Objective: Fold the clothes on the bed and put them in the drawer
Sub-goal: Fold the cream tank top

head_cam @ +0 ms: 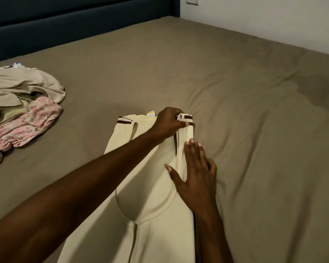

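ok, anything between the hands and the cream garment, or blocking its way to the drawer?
Nothing is between them: the left hand pinches the folded sleeve cuff and the right hand lies flat on the cream garment. No drawer is in view, so that path cannot be judged.

Home bedroom, bed [235, 76], padded headboard [65, 21], wall socket [192, 0]

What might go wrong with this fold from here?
The left hand pinches only the striped cuff of the cream top, so the folded sleeve may slip and open. The right hand lies flat on that fold; lifting it early could let the fabric spring back. The unfolded pile lies loose nearby and could be knocked while working.
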`<action>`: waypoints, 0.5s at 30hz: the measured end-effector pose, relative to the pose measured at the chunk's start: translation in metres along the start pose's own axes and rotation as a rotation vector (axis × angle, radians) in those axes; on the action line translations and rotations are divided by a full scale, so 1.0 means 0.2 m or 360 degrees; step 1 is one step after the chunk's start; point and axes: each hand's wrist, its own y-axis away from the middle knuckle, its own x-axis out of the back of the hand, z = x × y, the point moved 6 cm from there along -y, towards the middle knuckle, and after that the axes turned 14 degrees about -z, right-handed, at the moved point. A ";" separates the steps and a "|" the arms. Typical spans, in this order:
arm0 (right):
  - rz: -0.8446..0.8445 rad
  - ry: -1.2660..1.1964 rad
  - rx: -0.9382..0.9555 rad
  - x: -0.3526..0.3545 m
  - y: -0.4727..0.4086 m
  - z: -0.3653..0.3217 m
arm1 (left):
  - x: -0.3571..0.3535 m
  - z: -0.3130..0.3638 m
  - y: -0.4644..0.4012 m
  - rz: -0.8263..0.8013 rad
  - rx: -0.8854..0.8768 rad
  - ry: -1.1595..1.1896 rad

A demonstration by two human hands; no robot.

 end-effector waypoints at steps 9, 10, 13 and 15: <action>0.0010 -0.0073 0.0074 -0.02 -0.02 0.03 | 0.06 0.03 0.11 0.0321 -0.0119 -0.0879; -0.0020 0.0011 0.0117 -0.02 -0.02 0.03 | 0.05 0.04 0.21 0.0412 -0.0173 -0.0828; -0.0078 0.0194 0.0181 -0.03 -0.02 0.05 | 0.02 0.05 0.65 0.0496 -0.0145 -0.0665; -0.0101 0.0208 0.0165 -0.05 -0.02 0.04 | -0.02 -0.04 0.94 0.0302 0.0129 -0.0611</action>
